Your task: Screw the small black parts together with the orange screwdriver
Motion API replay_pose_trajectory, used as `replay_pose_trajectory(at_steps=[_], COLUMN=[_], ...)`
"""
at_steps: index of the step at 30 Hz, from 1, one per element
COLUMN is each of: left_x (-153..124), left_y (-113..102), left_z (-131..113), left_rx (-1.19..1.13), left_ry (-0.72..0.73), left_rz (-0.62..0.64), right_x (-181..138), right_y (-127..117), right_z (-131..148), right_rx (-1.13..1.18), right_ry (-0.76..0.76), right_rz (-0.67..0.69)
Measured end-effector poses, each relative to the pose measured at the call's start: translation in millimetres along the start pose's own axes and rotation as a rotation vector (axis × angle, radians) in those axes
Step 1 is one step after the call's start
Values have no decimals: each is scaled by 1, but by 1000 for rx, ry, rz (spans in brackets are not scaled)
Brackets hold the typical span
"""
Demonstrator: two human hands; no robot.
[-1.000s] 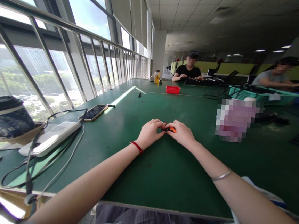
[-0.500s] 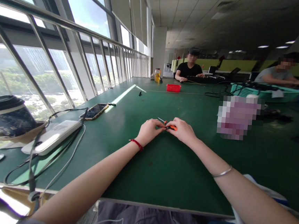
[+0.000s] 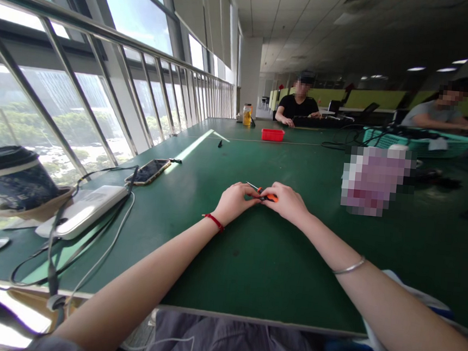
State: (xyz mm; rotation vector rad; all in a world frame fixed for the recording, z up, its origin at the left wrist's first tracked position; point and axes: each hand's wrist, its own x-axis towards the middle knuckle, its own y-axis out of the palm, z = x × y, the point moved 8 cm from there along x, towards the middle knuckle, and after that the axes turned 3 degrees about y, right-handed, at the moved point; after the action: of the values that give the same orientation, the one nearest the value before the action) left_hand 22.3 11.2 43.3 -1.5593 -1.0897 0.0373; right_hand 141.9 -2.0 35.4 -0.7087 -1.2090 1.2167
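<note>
Both of my hands meet at the middle of the green table (image 3: 260,254). My right hand (image 3: 287,202) is closed round a small orange-handled screwdriver (image 3: 268,197), whose thin metal tip sticks out to the upper left. My left hand (image 3: 235,200) is curled, fingers pinched against the tool's black front end; what it pinches is too small to make out. A red string is tied round my left wrist and a silver bangle circles my right forearm.
A phone (image 3: 148,171), a white power bank (image 3: 83,211) with cables and a dark hat (image 3: 10,178) lie at the left. A red tray (image 3: 272,134) and a jar (image 3: 246,115) stand far back. Two other people sit at the far end. A teal basket (image 3: 417,141) is at the right.
The view has drifted slightly so my hands sit a little higher in the picture. The screwdriver's metal tip now shows beyond my fingers. My hands stay together.
</note>
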Motion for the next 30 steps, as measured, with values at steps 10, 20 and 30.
replay_pose_trajectory(at_steps=[10, 20, 30], left_x=[1, 0, 0], left_y=[4, 0, 2], left_z=[2, -17, -16], left_rx=[-50, 231, 191], left_ry=[25, 181, 189], left_rz=[42, 47, 62], right_x=[1, 0, 2], right_y=[3, 2, 4], right_z=[-2, -4, -4], right_rx=[-13, -10, -7], right_ry=[-10, 25, 16], right_rz=[22, 21, 36])
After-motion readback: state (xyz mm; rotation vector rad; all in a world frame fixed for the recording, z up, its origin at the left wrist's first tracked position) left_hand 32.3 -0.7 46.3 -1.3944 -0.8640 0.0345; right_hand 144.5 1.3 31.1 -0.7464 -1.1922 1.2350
